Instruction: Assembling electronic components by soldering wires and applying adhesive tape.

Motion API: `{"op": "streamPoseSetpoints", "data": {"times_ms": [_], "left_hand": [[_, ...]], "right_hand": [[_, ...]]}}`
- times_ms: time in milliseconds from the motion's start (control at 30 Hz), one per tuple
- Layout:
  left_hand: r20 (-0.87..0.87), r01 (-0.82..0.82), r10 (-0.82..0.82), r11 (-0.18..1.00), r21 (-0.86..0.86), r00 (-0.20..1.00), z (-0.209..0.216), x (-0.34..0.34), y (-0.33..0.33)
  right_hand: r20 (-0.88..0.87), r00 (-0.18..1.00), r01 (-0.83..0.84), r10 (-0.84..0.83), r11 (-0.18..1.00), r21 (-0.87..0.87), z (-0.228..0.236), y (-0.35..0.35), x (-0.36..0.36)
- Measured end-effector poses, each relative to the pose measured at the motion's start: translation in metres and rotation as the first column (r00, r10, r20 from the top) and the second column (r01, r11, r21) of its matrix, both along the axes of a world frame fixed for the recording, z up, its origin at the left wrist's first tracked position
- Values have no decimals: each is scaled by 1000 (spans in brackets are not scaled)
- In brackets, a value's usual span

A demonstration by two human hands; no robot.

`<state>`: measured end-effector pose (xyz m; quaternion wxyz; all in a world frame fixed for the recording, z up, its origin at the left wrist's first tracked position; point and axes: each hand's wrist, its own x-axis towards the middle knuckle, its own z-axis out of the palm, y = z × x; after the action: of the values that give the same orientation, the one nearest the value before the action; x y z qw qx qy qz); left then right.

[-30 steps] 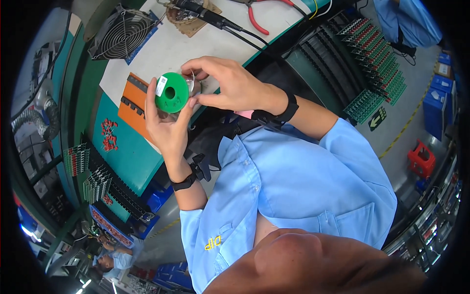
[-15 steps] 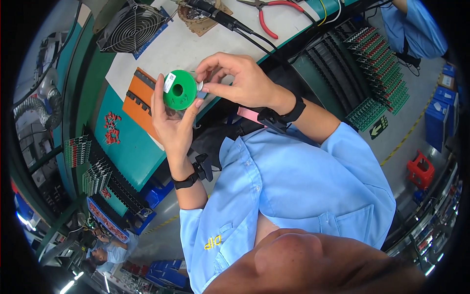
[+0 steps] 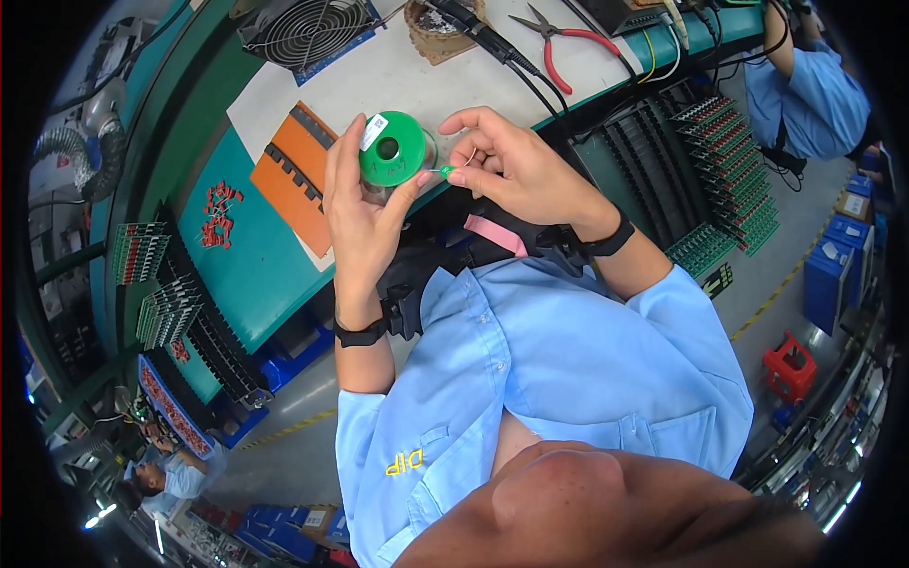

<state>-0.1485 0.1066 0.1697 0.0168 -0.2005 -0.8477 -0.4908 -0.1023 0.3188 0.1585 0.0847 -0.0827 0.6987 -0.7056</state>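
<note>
A solder wire spool (image 3: 407, 151) with a green end disc and a white label sits in my left hand (image 3: 365, 213), its fingers and thumb wrapped round the sides. Just right of the spool, my right hand (image 3: 516, 170) pinches thin solder wire (image 3: 436, 170) between thumb and fingertips. A small bright green piece (image 3: 447, 171) shows at that pinch; what it is I cannot make out. One end of wire curls up past the right fingers.
An orange fixture (image 3: 289, 185) with black strips and loose red components (image 3: 221, 213) lie left. Behind are a fan (image 3: 312, 36), a soldering iron (image 3: 483, 33) and red-handled pliers (image 3: 554, 47). Circuit boards (image 3: 724, 161) stand in racks at right; a co-worker's sleeve (image 3: 805, 95) is beyond.
The spool and both hands have shifted right in the view. My right hand has drawn slightly away from the spool, and wire now shows between them.
</note>
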Motion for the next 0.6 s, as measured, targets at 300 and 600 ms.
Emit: {"op": "streamPoseSetpoints", "data": {"times_ms": [300,600], "left_hand": [[-224,-12,-27,985,-172,974,10,0,-11],[110,-200,167,804,560,980,0,59,-24]], "right_hand": [[181,976,-39,122,913,-407,2,16,14],[-44,999,-8,-4,962,-274,23,-23,30]]}}
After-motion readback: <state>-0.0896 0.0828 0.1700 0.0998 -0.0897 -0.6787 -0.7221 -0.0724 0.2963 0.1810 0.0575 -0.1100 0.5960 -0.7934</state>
